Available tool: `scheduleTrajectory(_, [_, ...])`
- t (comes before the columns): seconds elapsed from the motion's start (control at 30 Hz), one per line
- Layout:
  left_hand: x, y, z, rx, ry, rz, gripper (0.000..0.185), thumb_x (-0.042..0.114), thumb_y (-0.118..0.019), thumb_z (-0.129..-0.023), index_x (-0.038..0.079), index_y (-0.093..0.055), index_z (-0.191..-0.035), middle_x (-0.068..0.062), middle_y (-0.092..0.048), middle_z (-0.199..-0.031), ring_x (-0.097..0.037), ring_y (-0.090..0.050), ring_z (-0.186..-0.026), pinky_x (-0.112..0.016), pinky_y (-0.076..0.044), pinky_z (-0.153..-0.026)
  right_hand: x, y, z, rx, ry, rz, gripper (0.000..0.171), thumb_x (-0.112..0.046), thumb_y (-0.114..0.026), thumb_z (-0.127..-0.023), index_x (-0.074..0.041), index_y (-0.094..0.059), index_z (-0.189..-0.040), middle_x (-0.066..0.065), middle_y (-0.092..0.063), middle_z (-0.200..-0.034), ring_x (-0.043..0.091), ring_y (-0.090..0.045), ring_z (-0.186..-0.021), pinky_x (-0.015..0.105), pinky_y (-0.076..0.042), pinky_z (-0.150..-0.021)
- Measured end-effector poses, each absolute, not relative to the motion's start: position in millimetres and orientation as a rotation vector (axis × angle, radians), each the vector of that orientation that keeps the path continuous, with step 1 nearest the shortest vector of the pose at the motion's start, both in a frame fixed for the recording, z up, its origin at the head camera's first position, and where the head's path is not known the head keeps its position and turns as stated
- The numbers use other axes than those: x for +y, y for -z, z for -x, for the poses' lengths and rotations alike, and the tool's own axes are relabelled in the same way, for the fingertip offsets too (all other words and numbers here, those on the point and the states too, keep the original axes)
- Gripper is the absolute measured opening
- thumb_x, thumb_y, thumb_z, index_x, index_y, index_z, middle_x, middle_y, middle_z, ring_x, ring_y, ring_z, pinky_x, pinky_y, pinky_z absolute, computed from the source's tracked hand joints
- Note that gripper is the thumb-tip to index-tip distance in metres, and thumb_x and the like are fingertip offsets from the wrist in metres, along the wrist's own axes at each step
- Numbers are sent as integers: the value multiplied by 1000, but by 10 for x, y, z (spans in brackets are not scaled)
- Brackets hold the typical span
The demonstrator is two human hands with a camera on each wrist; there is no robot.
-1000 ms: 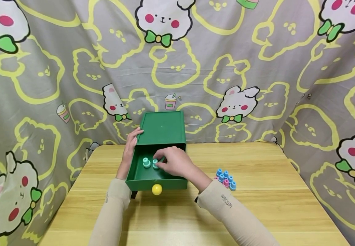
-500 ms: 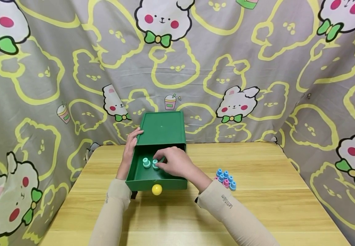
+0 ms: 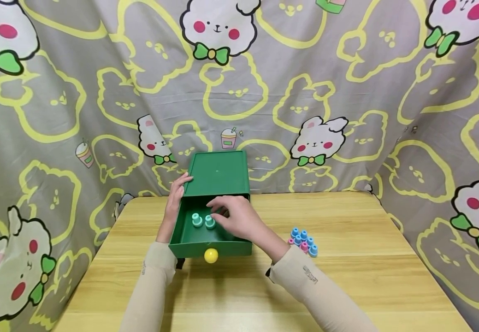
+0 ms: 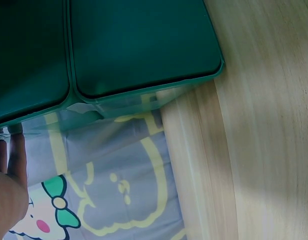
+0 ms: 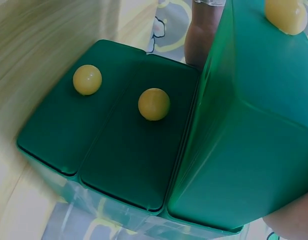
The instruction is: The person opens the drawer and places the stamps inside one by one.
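Note:
A green drawer cabinet [image 3: 217,173] stands at the table's back with its top drawer [image 3: 185,249] pulled out. Two mint-green stepped pegs, the left one [image 3: 197,220] and the right one [image 3: 209,222], stand upright on the drawer's floor. My right hand [image 3: 239,219] hovers in the drawer, thumb and forefinger spread apart just above and beside the right peg, holding nothing that I can see. Against the cabinet's left side rests my left hand [image 3: 175,200], fingers extended. In the left wrist view, only part of that hand [image 4: 11,190] shows.
Blue and pink pegs [image 3: 304,242] stand in a cluster on the wooden table [image 3: 368,276], right of the cabinet. Two lower drawers, each with a yellow knob [image 5: 154,104], are closed. A patterned curtain [image 3: 239,101] hangs behind the table.
My right hand's thumb and forefinger have come off the right mint-green peg and lifted slightly, leaving it standing beside the other. My left hand stays at the cabinet's side.

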State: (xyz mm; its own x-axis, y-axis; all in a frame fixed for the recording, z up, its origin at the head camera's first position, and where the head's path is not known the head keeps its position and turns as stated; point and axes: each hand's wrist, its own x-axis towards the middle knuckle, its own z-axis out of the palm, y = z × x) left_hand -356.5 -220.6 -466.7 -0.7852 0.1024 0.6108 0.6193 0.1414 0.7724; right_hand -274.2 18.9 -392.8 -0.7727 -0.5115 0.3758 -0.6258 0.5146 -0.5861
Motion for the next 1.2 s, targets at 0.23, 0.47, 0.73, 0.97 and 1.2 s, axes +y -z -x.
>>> scheduleTrajectory(0.23, [-2215,4670,3580,-2009,1669,707,46,12,-28,-108,-16,-48,-139,-35,-31,-159,-28,-29,-151,-27,-19,-120,299,3929,2667,-2503,-1201,-1012,31,-17,-71,-99,-9,-71,-129,5,-77,-112,11,-72,-96,28,-58,-87])
scheduleTrajectory(0.47, [-2196,4679,3597,-1971,1681,739,46,13,-30,-107,-17,-48,-137,-28,-35,-160,-10,-32,-147,-25,-21,-118,633,3952,2575,-2459,-1246,-915,32,-20,-71,-99,-18,-71,-132,-3,-74,-120,13,-69,-111,38,-56,-98])
scheduleTrajectory(0.73, [-2212,4688,3601,-1959,1687,747,45,11,-30,-107,-17,-48,-137,-35,-32,-159,-2,-32,-145,-25,-21,-118,1187,4040,2480,-2467,-1248,-759,24,-22,-71,-99,-18,-76,-123,-5,-75,-116,13,-69,-104,37,-57,-92])
scheduleTrajectory(0.97, [-2220,4683,3593,-1970,1691,733,45,11,-30,-107,-16,-48,-137,-34,-31,-159,-4,-32,-145,-26,-21,-118,1539,4220,2416,-2506,-1207,-726,21,-17,-72,-98,-18,-77,-118,0,-75,-109,12,-70,-96,38,-59,-87])
scheduleTrajectory(1.2, [-2216,4691,3600,-1960,1676,742,45,9,-29,-106,-18,-48,-136,-35,-33,-158,-4,-32,-144,-24,-21,-118,1780,4462,2364,-2600,-1200,-630,19,-19,-71,-99,-19,-77,-117,-4,-74,-107,8,-68,-93,30,-57,-84])
